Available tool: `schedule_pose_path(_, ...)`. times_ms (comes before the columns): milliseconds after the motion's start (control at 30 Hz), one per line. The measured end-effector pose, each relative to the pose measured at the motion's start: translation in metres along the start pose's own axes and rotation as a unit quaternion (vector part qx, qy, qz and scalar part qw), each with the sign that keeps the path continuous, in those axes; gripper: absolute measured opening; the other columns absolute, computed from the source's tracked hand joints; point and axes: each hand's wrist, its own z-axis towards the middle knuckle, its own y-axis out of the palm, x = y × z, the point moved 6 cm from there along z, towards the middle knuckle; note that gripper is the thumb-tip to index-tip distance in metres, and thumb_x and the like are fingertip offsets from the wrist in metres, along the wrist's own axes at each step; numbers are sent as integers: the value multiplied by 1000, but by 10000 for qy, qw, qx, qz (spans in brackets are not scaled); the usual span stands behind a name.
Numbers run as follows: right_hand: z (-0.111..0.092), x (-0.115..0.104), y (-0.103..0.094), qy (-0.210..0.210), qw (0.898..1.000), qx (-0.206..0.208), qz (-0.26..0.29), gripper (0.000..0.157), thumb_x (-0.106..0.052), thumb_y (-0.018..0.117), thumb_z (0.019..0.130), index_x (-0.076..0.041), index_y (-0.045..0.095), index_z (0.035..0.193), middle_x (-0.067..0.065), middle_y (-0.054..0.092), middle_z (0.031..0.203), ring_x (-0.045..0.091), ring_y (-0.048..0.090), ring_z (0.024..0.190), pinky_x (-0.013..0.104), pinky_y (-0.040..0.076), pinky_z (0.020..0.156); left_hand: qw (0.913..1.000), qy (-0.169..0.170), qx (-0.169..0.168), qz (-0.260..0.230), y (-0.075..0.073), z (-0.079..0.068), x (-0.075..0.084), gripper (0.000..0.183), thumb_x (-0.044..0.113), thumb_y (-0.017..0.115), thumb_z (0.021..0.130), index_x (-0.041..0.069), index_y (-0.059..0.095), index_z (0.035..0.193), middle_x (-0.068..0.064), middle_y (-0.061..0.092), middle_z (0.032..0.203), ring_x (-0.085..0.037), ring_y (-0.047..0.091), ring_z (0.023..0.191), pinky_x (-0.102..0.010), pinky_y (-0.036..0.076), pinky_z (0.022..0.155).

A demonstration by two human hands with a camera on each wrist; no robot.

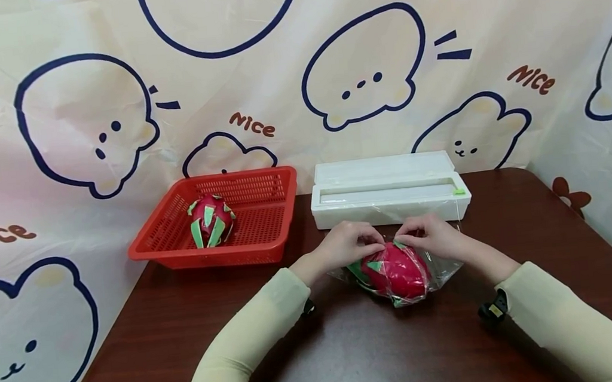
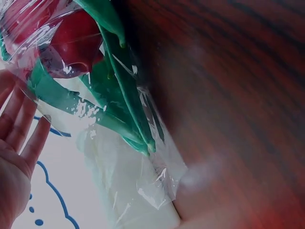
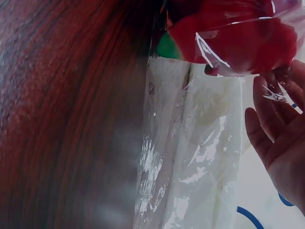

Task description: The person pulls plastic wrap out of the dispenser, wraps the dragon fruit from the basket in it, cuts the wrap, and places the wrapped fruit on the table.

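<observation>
A red dragon fruit with green scales lies on the table in front of me, covered by clear plastic wrap. At its far left side my left hand pinches the film between thumb and fingers. My right hand pinches the film close by, over the top of the fruit. In the left wrist view, loose wrap sticks out past the long green scales. The right wrist view shows another loose flap of film hanging beside the fruit. Both thumbs are partly hidden there.
Right behind the hands stands a white cling film box with its lid raised. A red plastic basket at the back left holds a second dragon fruit. The brown table meets a printed cloth backdrop.
</observation>
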Motion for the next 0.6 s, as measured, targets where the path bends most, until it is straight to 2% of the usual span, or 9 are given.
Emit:
schedule_pose_path(67, -2, 0, -2, 173, 9998, -80, 1, 11, -12, 65, 94, -12, 75, 98, -6, 68, 89, 14, 58, 76, 29, 51, 66, 9999, -81, -28, -105, -2, -1, 0, 11, 18, 72, 90, 12, 75, 98, 3, 71, 92, -2, 61, 82, -25, 52, 78)
schedule_pose_path(133, -5, -1, -6, 275, 9995, 9, -128, 12, -13, 65, 94, -12, 74, 103, -4, 68, 93, 15, 59, 80, 31, 52, 69, 9996, -150, 3, -246, -5, -4, -1, 13, 17, 71, 91, 11, 75, 101, 3, 71, 95, -3, 61, 85, -23, 51, 80)
schedule_pose_path(267, -21, -13, -21, 24, 9958, 658, -633, 16, -6, 69, 90, -13, 72, 104, -2, 67, 96, 13, 57, 81, 29, 52, 68, 9985, -60, 273, -473, -14, -18, 1, 13, 13, 70, 91, 11, 73, 104, 5, 69, 99, -3, 59, 92, -19, 48, 84)
schedule_pose_path(333, -33, -23, -26, -320, 9910, 982, -855, 22, -1, 73, 85, -13, 71, 103, -4, 66, 96, 9, 56, 81, 26, 52, 68, 9979, 203, 395, -474, -16, -27, 6, 14, 11, 72, 89, 12, 73, 103, 5, 67, 101, -3, 58, 95, -19, 47, 86)
schedule_pose_path(400, -47, -34, -26, -757, 9870, 1121, -874, 29, 4, 77, 79, -15, 71, 100, -7, 64, 94, 7, 56, 79, 24, 52, 65, 9966, 603, 426, -379, -15, -36, 15, 16, 10, 74, 87, 12, 73, 103, 3, 66, 104, -4, 57, 99, -18, 46, 88)
schedule_pose_path(533, -68, -51, -17, -1578, 9813, 921, -612, 40, 10, 81, 69, -17, 72, 97, -7, 62, 94, 7, 58, 78, 19, 52, 59, 9891, 1422, 380, 45, -10, -47, 33, 22, 10, 78, 83, 10, 72, 105, -2, 64, 112, -9, 56, 108, -18, 44, 93)
schedule_pose_path(600, -75, -55, -9, -1768, 9802, 727, -509, 39, 6, 83, 68, -19, 72, 97, -7, 61, 97, 8, 58, 82, 19, 52, 61, 9859, 1631, 329, 158, -7, -48, 39, 26, 9, 79, 82, 10, 72, 107, -5, 63, 115, -11, 55, 112, -20, 44, 94)
